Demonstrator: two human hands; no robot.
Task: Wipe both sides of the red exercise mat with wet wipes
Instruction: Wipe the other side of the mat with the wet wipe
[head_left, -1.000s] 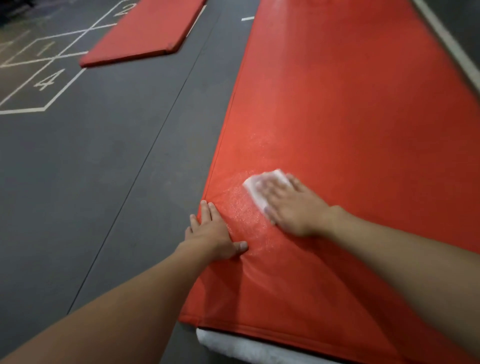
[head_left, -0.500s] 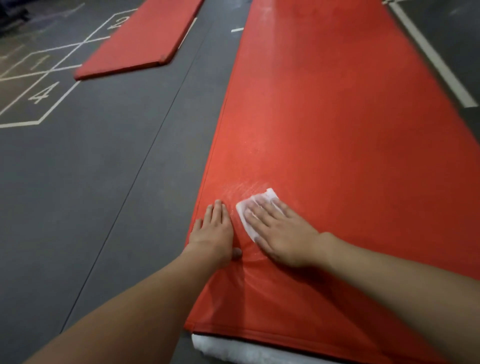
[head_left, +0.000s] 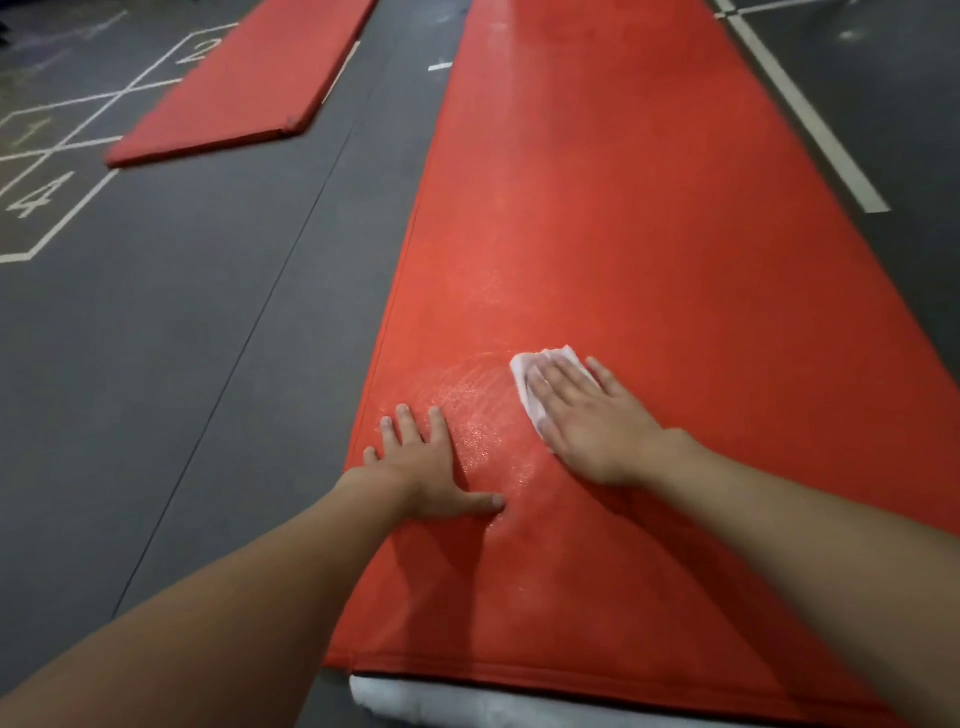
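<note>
Mat: the red exercise mat (head_left: 649, 249) lies flat on the dark floor (head_left: 182, 338).
Right hand (head_left: 587, 421): flat, fingers straight, pressing a white wet wipe (head_left: 540, 369) onto the mat.
Left hand (head_left: 426, 462): spread flat near the mat's left edge, holding nothing.

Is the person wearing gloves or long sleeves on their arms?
No. The left hand and right hand are bare, with no gloves, rings or watch in view. Both forearms are bare too; no sleeve shows anywhere in the picture.
</note>
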